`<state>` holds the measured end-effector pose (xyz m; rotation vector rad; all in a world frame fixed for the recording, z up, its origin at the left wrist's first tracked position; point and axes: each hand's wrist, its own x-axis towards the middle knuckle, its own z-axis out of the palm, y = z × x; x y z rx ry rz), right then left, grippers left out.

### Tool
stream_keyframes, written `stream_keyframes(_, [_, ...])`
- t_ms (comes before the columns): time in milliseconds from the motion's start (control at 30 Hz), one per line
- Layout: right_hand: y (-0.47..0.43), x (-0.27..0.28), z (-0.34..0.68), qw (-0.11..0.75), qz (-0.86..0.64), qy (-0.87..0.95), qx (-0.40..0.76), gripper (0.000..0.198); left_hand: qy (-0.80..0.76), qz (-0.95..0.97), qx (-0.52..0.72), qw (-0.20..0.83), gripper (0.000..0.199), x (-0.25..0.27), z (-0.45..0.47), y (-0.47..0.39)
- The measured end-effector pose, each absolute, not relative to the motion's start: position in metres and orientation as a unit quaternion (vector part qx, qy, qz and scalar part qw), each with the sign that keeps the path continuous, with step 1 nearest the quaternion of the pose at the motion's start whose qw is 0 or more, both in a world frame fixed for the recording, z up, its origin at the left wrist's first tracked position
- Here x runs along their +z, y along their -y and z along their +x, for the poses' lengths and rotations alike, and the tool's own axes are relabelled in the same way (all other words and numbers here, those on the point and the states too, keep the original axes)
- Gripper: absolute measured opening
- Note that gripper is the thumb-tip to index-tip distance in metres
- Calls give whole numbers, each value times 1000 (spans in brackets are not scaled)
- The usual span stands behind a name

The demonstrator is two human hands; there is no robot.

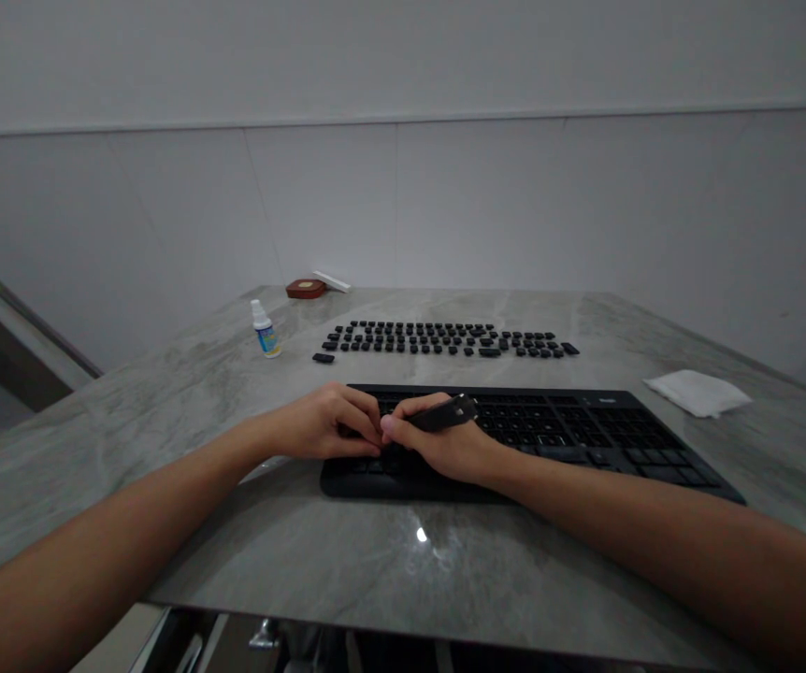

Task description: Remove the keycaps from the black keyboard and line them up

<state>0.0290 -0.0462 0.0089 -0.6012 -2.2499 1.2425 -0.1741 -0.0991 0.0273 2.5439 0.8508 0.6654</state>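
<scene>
A black keyboard [561, 451] lies in front of me; many of its key positions are bare of caps, while some keys at the right end still have theirs. My left hand [333, 422] rests over the keyboard's left end, thumb and fingers pinched together; what is between them is hidden. My right hand [438, 441] is closed round a black handled tool [445, 413], its handle pointing up and right. The tool's tip is hidden by my fingers, close to the left fingertips. Behind the keyboard, loose black keycaps [413, 349] lie in rows.
A small white bottle with a blue and yellow label [266, 332] stands at the back left. Behind it are a reddish-brown case [306, 289] and a white strip [332, 280]. A folded white cloth or tissue [698, 393] lies right of the keyboard. A wall [487, 206] borders the marble-patterned table [291, 551].
</scene>
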Motion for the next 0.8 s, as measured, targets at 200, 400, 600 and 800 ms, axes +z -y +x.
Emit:
stream_keyframes(200, [48, 11, 30, 245, -195, 839, 446, 33, -313, 901, 230, 193, 14, 27, -175, 100])
stream_keyframes(400, [48, 12, 30, 245, -187, 835, 457, 33, -315, 898, 234, 199, 14, 25, -177, 99])
stream_keyframes(600, [49, 13, 29, 249, -191, 824, 471, 34, -315, 898, 237, 194, 13, 25, -177, 99])
stream_keyframes(800, [50, 14, 28, 249, -202, 812, 487, 34, -314, 894, 246, 202, 13, 26, -175, 100])
